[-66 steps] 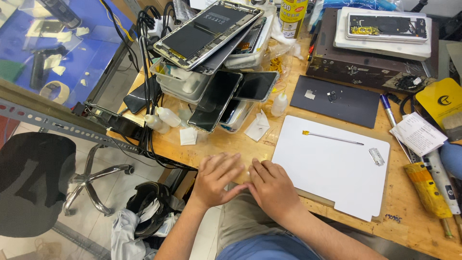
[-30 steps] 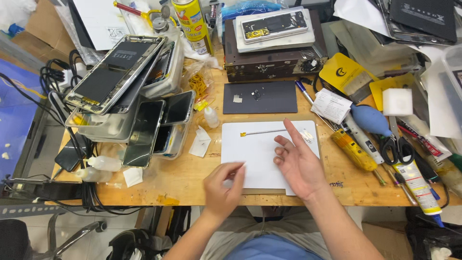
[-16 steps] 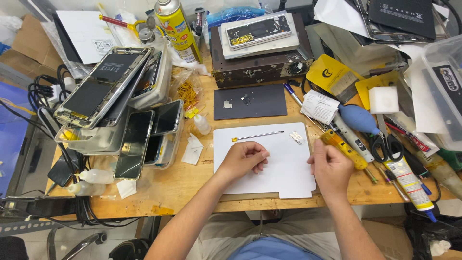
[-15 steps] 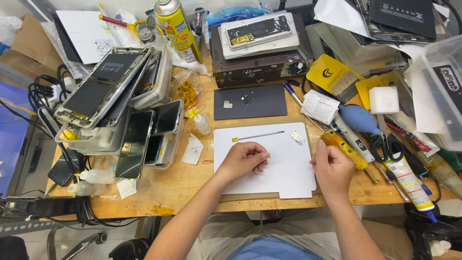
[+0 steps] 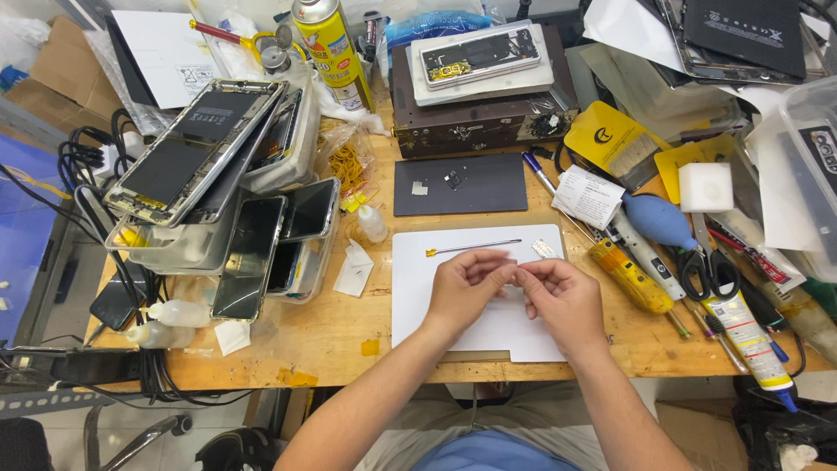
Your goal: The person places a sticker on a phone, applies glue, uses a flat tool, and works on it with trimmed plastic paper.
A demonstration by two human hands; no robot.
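Both hands meet over the middle of the white mat (image 5: 410, 305) at the tabletop's near edge. The left hand (image 5: 466, 288) and right hand (image 5: 562, 298) have fingertips pinched together; any item between them cannot be discerned. The thin metal rod (image 5: 475, 248) lies just beyond the hands, near the mat's far edge.

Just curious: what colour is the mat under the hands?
White mat, clearest in the head view.
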